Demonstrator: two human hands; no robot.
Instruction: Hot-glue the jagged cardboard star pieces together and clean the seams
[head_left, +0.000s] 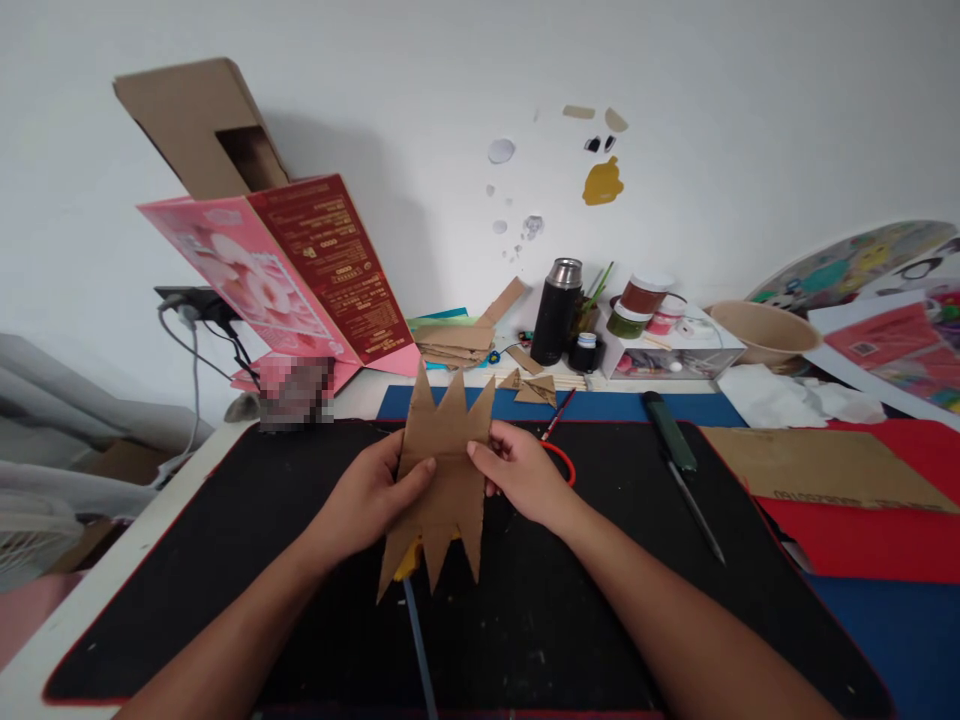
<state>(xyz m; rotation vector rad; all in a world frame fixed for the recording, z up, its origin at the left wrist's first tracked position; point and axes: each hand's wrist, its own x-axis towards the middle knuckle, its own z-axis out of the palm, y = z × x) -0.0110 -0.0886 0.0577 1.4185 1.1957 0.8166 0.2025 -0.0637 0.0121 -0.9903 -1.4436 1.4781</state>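
A brown cardboard cutout (446, 470) with pointed spikes at its top and bottom is held up between my two hands over a black desk mat. My left hand (382, 485) grips its left edge, thumb across the front. On the opposite edge, my right hand (521, 470) pinches the piece with the thumb in front and fingers behind. Partly hidden below the cutout lie something yellow (408, 560) and a thin blue-grey strip (418, 640). A red loop-shaped handle (564, 465) shows just beyond my right hand, its other end covered.
A green-handled tool with a long metal blade (682, 470) lies right on the mat (225, 560). Behind stand a black flask (556, 315), paint jars (628, 320) and cardboard scraps (534, 388). A pink box (322, 270) leans at left; flat cardboard (825, 465) lies at right.
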